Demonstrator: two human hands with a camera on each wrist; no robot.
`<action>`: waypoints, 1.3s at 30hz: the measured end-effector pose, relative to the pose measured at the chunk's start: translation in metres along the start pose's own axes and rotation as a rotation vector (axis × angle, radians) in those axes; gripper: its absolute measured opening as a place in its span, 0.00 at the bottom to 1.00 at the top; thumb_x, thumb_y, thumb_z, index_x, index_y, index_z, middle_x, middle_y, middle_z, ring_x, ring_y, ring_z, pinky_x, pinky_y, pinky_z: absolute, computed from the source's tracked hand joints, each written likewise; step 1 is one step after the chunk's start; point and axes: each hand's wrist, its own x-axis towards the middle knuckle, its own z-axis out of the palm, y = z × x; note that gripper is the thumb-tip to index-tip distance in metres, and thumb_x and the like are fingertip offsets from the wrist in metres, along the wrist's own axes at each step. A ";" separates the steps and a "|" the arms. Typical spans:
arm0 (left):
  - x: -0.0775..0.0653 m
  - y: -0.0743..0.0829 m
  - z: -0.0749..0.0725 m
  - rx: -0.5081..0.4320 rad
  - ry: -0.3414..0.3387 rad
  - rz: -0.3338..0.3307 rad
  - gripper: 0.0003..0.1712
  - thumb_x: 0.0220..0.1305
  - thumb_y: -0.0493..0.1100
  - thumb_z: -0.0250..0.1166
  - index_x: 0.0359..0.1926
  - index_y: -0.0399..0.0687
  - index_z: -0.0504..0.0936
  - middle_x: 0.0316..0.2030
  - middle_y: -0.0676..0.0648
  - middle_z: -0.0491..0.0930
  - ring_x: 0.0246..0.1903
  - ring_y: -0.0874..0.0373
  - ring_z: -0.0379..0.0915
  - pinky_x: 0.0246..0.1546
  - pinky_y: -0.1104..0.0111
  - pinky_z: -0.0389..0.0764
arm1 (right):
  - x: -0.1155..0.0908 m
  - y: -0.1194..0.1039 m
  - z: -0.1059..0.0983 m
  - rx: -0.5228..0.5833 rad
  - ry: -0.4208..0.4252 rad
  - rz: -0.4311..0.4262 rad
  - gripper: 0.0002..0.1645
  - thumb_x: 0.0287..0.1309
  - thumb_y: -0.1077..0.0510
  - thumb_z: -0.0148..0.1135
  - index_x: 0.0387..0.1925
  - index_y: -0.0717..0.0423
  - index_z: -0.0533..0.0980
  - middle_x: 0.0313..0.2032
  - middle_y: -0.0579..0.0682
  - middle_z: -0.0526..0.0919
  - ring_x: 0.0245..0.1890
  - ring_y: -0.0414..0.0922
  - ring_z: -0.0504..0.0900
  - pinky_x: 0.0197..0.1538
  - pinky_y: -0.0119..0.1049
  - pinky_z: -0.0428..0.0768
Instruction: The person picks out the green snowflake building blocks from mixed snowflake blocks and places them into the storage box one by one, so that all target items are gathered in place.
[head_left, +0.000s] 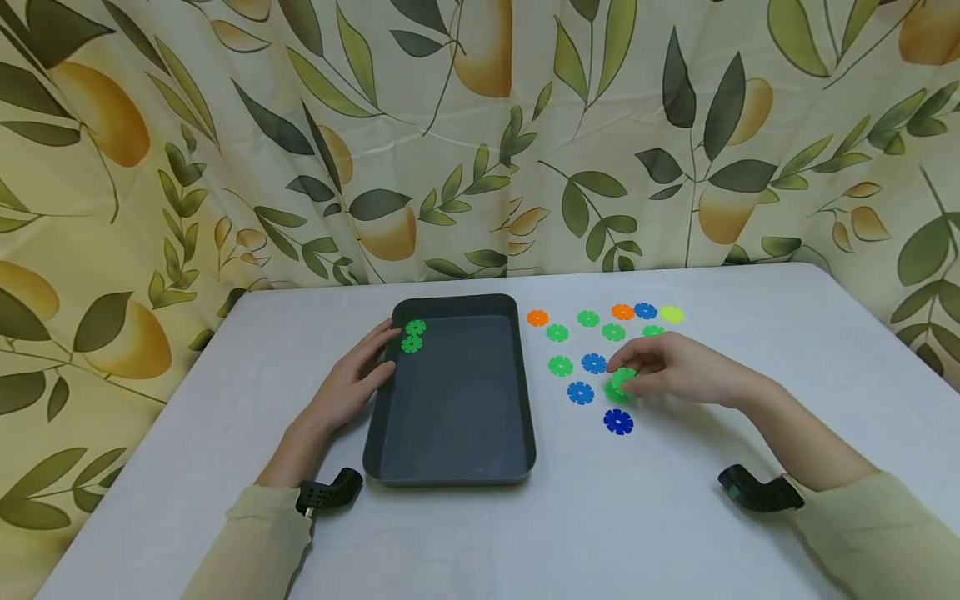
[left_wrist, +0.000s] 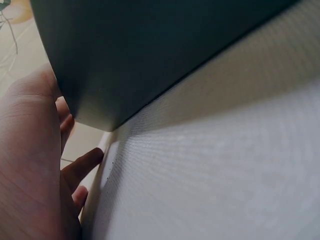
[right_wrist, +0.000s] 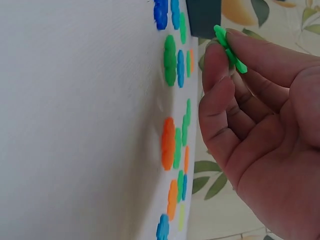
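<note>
Between thumb and fingertips my right hand (head_left: 678, 368) pinches a green notched disc (right_wrist: 231, 50), seen edge-on in the right wrist view and lifted off the table. Just under it in the head view lies another green disc (head_left: 615, 393), partly covered. My left hand (head_left: 351, 375) rests against the left side of a dark grey rectangular tray (head_left: 525, 400), fingers extended at its rim. Two green discs (head_left: 412, 343) lie in the tray's upper left corner, touching or nearly so. The left wrist view shows the tray's outer wall (left_wrist: 115, 60) beside the thumb and fingers.
Right of the tray, loose discs are spread on the white table (head_left: 465, 542): several green, blue discs (head_left: 581, 393), a dark blue disc (head_left: 618, 422), orange discs (head_left: 537, 318) and a yellow disc (head_left: 671, 314). A leaf-and-fruit patterned curtain (head_left: 465, 192) hangs behind the table.
</note>
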 end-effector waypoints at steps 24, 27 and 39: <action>0.001 0.002 0.001 -0.012 -0.005 -0.018 0.29 0.76 0.42 0.56 0.75 0.45 0.65 0.78 0.50 0.51 0.77 0.52 0.44 0.73 0.50 0.53 | 0.060 -0.051 0.003 0.149 -0.007 -0.074 0.22 0.65 0.60 0.65 0.57 0.67 0.77 0.40 0.60 0.85 0.42 0.58 0.82 0.47 0.44 0.82; 0.001 0.001 0.001 -0.008 -0.006 -0.017 0.29 0.76 0.42 0.56 0.75 0.45 0.65 0.78 0.50 0.51 0.77 0.52 0.44 0.73 0.51 0.53 | 0.071 -0.057 0.005 0.163 -0.016 -0.084 0.23 0.66 0.60 0.65 0.58 0.68 0.76 0.41 0.60 0.85 0.43 0.59 0.83 0.49 0.45 0.83; 0.001 0.000 0.000 -0.008 -0.007 -0.013 0.29 0.77 0.43 0.56 0.75 0.47 0.65 0.78 0.52 0.51 0.77 0.54 0.44 0.73 0.51 0.53 | 0.110 -0.088 0.024 0.224 -0.061 -0.144 0.20 0.64 0.60 0.66 0.55 0.64 0.79 0.38 0.58 0.85 0.44 0.63 0.81 0.49 0.48 0.83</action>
